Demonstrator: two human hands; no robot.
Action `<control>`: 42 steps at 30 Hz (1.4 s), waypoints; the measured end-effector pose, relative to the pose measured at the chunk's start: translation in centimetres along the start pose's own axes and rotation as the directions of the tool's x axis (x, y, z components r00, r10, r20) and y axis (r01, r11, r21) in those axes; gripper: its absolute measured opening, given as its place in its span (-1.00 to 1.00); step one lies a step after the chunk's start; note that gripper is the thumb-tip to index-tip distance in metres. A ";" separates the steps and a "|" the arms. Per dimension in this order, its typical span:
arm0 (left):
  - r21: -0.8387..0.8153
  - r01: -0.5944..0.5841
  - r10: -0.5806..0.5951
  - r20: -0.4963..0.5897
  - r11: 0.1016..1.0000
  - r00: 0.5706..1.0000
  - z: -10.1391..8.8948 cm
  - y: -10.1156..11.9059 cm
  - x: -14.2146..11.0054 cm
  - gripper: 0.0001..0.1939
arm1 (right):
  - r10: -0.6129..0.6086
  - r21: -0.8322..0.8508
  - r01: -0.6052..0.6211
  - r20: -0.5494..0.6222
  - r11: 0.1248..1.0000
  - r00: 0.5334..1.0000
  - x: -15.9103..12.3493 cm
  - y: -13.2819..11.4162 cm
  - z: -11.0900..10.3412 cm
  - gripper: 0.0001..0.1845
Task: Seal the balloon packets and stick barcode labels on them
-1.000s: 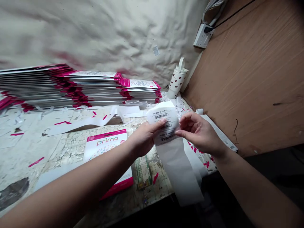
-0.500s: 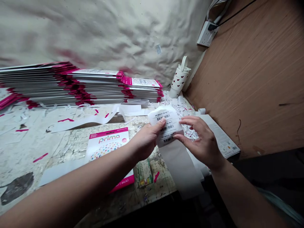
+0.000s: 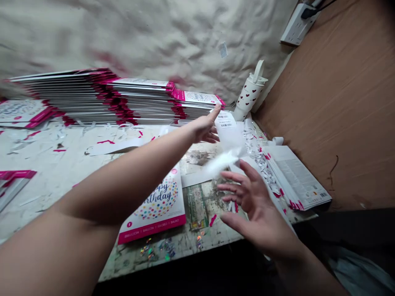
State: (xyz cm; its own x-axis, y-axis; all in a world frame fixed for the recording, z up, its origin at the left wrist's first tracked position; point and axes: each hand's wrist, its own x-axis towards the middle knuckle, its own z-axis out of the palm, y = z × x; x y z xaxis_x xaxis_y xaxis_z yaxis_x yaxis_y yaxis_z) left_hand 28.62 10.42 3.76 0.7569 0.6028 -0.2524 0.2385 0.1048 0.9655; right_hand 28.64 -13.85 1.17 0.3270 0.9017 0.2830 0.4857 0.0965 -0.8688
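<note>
My left hand (image 3: 204, 128) reaches over the table with its thumb raised and fingers apart, right beside a strip of barcode labels (image 3: 226, 123). The thumb tip is close to the strip's top corner; whether they touch is unclear. Below the printed labels the white strip is smeared by motion. My right hand (image 3: 256, 205) is nearer the table's front edge, fingers spread, with nothing in it. Under my left forearm lies a white and pink balloon packet (image 3: 163, 201) with a dotted "Happy Birthday" design, partly hidden by the arm.
Stacks of similar packets (image 3: 148, 102) line the back wall. A white tumbler with hearts (image 3: 249, 92) stands in the corner. More packets (image 3: 304, 176) lie at the right by the wooden panel (image 3: 339, 115). Paper scraps (image 3: 259, 150) and pink bits litter the table.
My hands have come apart. The left moved up and away with the label strip, which left the right hand's fingers; the right hand opened lower down. The view shifted left.
</note>
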 end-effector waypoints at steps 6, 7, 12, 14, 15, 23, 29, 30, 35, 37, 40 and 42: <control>0.955 -0.058 0.165 0.009 0.292 0.986 -11.6 -1.2 -8.3 -0.78 | 0.085 -0.305 -0.044 0.122 0.951 0.989 4.5 6.1 3.5 -0.13; 0.973 -0.023 0.043 0.014 0.228 0.999 -13.3 -2.4 -10.7 -0.80 | 0.079 -0.334 -0.018 0.170 0.943 0.982 5.5 6.9 3.9 -0.13; 0.933 0.207 -0.253 -0.132 0.295 0.958 -18.2 -9.9 -19.3 -0.51 | 0.166 -0.466 0.045 0.402 0.883 0.900 9.2 8.7 5.0 0.04; 0.884 0.294 -0.307 -0.184 0.363 0.934 -19.1 -12.0 -20.5 -0.52 | 0.241 -0.496 0.008 0.436 0.869 0.867 9.9 8.9 5.2 0.08; 0.860 0.328 -0.341 -0.195 0.392 0.920 -19.4 -12.7 -20.8 -0.58 | 0.265 -0.494 -0.016 0.440 0.869 0.858 10.0 8.9 5.3 0.08; -0.436 0.210 -0.328 -0.215 0.875 0.920 -23.1 -12.0 -20.8 -0.67 | 0.345 -0.436 -0.168 0.368 0.884 0.863 9.7 9.4 5.0 0.02; -0.166 -0.067 -0.001 -0.378 0.984 0.926 -22.4 -9.4 -21.5 -0.61 | 0.386 -0.468 -0.210 0.321 0.858 0.865 9.3 9.3 4.8 0.01; 0.032 -0.005 0.016 -0.357 0.999 0.934 -21.8 -9.5 -21.6 -0.59 | 0.391 -0.472 -0.214 0.316 0.855 0.864 9.2 9.1 4.8 0.01; 0.722 0.307 -0.109 -0.307 0.621 0.945 -18.9 -12.5 -22.0 -0.47 | 0.372 -0.440 -0.229 0.274 0.869 0.887 8.9 8.1 5.2 -0.06; 0.838 0.343 -0.180 -0.293 0.423 0.939 -18.6 -13.4 -22.0 -0.55 | 0.361 -0.425 -0.235 0.247 0.874 0.899 8.8 8.1 5.4 -0.06; 0.843 0.360 -0.241 -0.282 0.400 0.928 -19.5 -13.6 -22.1 -0.68 | 0.342 -0.393 -0.233 0.234 0.889 0.910 8.6 8.0 5.3 -0.05; 0.753 0.396 -0.267 -0.297 0.525 0.917 -20.5 -13.3 -22.3 -0.71 | 0.325 -0.375 -0.226 0.224 0.899 0.919 8.5 7.4 5.0 -0.06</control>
State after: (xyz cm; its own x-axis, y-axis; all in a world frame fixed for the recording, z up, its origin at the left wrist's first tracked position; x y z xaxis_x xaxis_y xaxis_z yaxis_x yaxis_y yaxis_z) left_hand -3.89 11.81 -2.08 0.4499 0.7594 -0.4699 0.8835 -0.3016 0.3585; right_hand 30.98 -3.38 -4.88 0.2763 0.9543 -0.1137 0.6668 -0.2756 -0.6924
